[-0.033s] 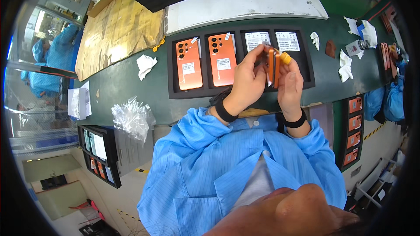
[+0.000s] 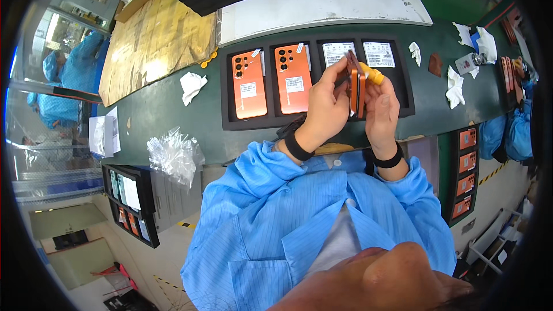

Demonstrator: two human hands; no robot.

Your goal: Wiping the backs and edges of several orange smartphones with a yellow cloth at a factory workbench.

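Note:
My left hand (image 2: 327, 106) grips an orange smartphone (image 2: 356, 93), held up nearly edge-on above the black foam tray (image 2: 230, 123). My right hand (image 2: 382, 109) is curled at the phone's right side, yellow finger cots (image 2: 372, 74) on its fingertips against the phone; exactly where they touch is partly hidden. Two orange phones lie back up in the tray's left slots, the outer one (image 2: 249, 89) and the inner one (image 2: 292, 83), each with a white label. In the right slots are two white printed sheets, one (image 2: 339, 52) partly behind my left fingers, the other (image 2: 378, 55) farther right.
Crumpled white tissues (image 2: 192, 86) and a clear plastic heap (image 2: 175, 155) lie left. A small bottle (image 2: 469, 63), a brown scrap (image 2: 435, 64) and more tissues (image 2: 454, 90) are right. White board (image 2: 322, 12) lies behind the tray. More phone trays (image 2: 465, 173) stand lower right. Co-workers sit either side.
The phone has turned slightly more edge-on between my hands. The yellow-tipped fingers of my right hand have shifted a little along it. The tray and its contents have stayed put.

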